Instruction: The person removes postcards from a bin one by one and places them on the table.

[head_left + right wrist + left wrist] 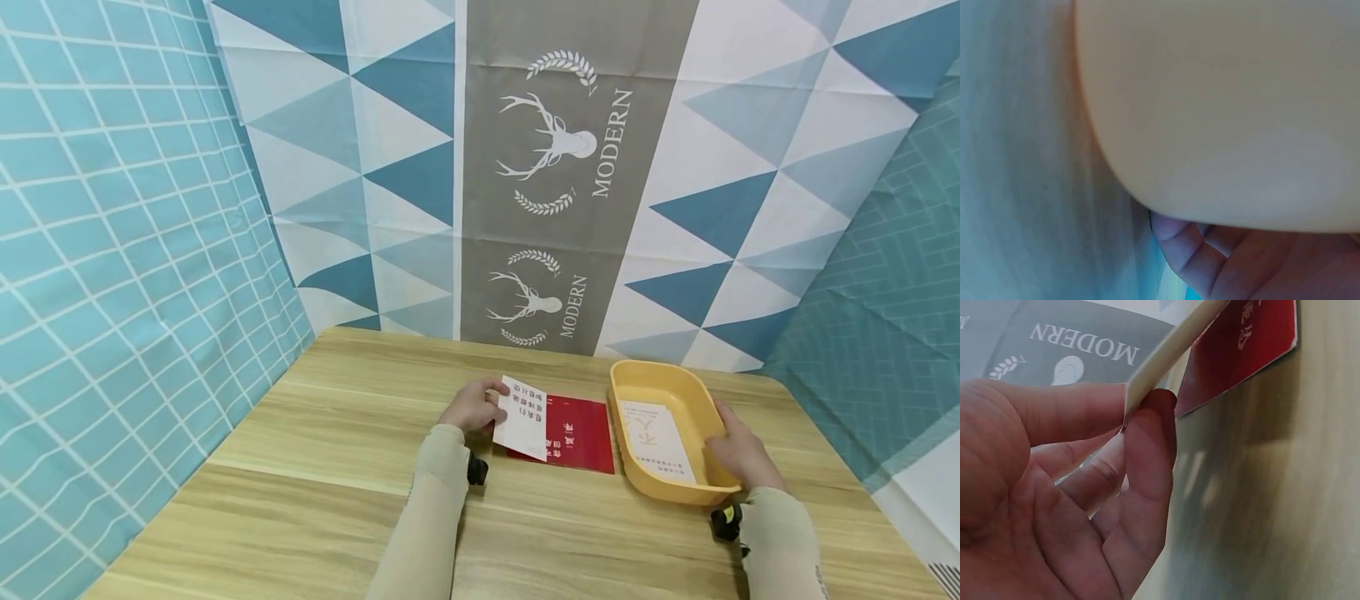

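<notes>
Between thumb and fingers, my left hand pinches the left edge of a white card printed with dark characters. The card is tilted over a red card with white characters, which lies on the table and is partly covered by it. In the left wrist view, the pinched edge of the white card shows. My right hand grips the right wall of a yellow plastic basin, thumb over the rim and fingers outside, curled beneath it in the right wrist view. Inside the basin lies another white printed card.
The wooden table carries all of this. A patterned cloth with deer heads and triangles hangs behind its back edge. A blue tiled-print sheet stands at the left, and a teal sheet at the right.
</notes>
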The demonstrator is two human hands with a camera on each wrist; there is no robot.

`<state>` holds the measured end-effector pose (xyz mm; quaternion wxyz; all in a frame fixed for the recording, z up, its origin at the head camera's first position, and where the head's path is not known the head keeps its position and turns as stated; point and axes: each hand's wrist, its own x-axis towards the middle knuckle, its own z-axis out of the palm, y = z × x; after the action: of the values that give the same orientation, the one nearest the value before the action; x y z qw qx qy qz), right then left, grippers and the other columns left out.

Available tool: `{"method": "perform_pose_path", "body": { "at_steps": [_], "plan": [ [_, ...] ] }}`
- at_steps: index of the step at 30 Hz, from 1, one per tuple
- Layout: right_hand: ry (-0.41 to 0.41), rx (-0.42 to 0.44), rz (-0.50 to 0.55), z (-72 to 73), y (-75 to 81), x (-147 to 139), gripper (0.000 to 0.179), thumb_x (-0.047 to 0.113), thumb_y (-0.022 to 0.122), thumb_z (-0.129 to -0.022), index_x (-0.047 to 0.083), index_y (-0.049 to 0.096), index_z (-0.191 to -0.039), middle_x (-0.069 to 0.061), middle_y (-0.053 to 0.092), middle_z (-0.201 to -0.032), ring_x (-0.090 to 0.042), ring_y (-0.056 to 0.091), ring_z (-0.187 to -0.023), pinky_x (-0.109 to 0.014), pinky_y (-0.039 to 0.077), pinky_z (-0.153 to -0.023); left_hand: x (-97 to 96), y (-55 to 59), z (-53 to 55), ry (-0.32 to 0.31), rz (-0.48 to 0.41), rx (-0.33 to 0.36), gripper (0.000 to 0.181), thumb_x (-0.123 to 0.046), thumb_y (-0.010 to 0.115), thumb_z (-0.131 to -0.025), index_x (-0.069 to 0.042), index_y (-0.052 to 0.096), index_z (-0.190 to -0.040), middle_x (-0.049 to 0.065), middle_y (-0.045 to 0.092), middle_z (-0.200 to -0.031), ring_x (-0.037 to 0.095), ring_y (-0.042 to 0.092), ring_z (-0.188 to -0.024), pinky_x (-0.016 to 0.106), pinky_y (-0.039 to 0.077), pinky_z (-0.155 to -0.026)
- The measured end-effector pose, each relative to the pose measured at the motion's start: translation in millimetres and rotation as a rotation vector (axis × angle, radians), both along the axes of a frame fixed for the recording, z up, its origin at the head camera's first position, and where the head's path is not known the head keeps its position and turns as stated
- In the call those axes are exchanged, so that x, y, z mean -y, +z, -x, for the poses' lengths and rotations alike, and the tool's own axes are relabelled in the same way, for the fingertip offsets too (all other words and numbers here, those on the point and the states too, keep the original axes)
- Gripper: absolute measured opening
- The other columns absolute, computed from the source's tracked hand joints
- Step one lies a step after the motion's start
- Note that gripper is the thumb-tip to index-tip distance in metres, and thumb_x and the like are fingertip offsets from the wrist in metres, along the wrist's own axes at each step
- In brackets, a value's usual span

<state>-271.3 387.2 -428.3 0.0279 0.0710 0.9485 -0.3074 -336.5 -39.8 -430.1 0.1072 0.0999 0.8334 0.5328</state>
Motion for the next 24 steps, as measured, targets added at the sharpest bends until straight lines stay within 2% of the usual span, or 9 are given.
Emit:
{"method": "perform_pose_path", "body": {
  "at_steps": [6, 11, 14, 17, 20, 24],
  "plan": [
    [-0.003, 0.005, -0.004, -0.1, -0.9, -0.4, 0.075, 0.008, 0.044, -0.098, -0.002, 0.003, -0.160, -0.045, 0.021, -0.153, -0.065, 0.035, -0.131, -0.070, 0.039, -0.102, -0.3, -3.9, 3.3, 0.014, 0.046, -0.035, 0.035, -0.001, 0.060, -0.093, -0.006, 0.062, -0.127, 0.004, 0.057, -0.081, 0.012, 0.044, -0.052, 0.023, 0.039, -0.049],
    [0.003, -0.004, -0.013, 0.0, -0.7, -0.8, 0.075, 0.008, 0.046, -0.098, -0.002, 0.003, -0.160, -0.046, 0.023, -0.152, -0.066, 0.036, -0.130, -0.069, 0.040, -0.100, 0.1, -5.1, 3.8, 0.021, 0.066, -0.047, 0.034, 0.000, 0.062, -0.091, -0.006, 0.064, -0.125, 0.006, 0.058, -0.088, 0.013, 0.046, -0.054, 0.023, 0.040, -0.050],
    [-0.002, -0.003, -0.015, -0.3, 0.2, 0.3, 0.075, 0.008, 0.046, -0.098, -0.002, 0.003, -0.160, -0.046, 0.023, -0.152, -0.066, 0.036, -0.130, -0.069, 0.041, -0.100, 1.1, -5.5, 4.4, 0.023, 0.058, -0.037, 0.042, 0.000, 0.063, -0.090, -0.006, 0.061, -0.131, 0.009, 0.060, -0.091, 0.014, 0.047, -0.055, 0.024, 0.041, -0.050],
    [-0.010, 0.003, -0.011, -0.4, 0.9, 1.3, 0.075, 0.008, 0.044, -0.098, -0.001, 0.003, -0.160, -0.045, 0.022, -0.153, -0.065, 0.035, -0.131, -0.070, 0.040, -0.101, 2.4, -6.7, 5.2, 0.021, 0.042, -0.019, 0.057, 0.001, 0.064, -0.090, -0.008, 0.051, -0.145, 0.012, 0.065, -0.095, 0.014, 0.046, -0.054, 0.025, 0.040, -0.050],
    [-0.006, 0.001, -0.013, -0.5, 0.7, 1.1, 0.075, 0.008, 0.044, -0.098, -0.001, 0.003, -0.160, -0.045, 0.023, -0.152, -0.065, 0.036, -0.131, -0.069, 0.040, -0.101, 3.1, -8.5, 5.9, 0.027, 0.046, -0.019, 0.069, 0.001, 0.064, -0.090, -0.009, 0.040, -0.154, 0.018, 0.069, -0.109, 0.014, 0.045, -0.053, 0.026, 0.040, -0.050],
    [0.004, -0.004, -0.016, -0.2, -0.6, -0.4, 0.075, 0.009, 0.046, -0.098, -0.001, 0.004, -0.160, -0.046, 0.025, -0.151, -0.065, 0.038, -0.128, -0.069, 0.041, -0.098, 2.3, -10.6, 6.6, 0.079, 0.105, -0.015, 0.067, -0.003, 0.064, -0.090, -0.008, 0.041, -0.153, 0.022, 0.066, -0.126, 0.012, 0.045, -0.052, 0.025, 0.041, -0.050]
  ]
}}
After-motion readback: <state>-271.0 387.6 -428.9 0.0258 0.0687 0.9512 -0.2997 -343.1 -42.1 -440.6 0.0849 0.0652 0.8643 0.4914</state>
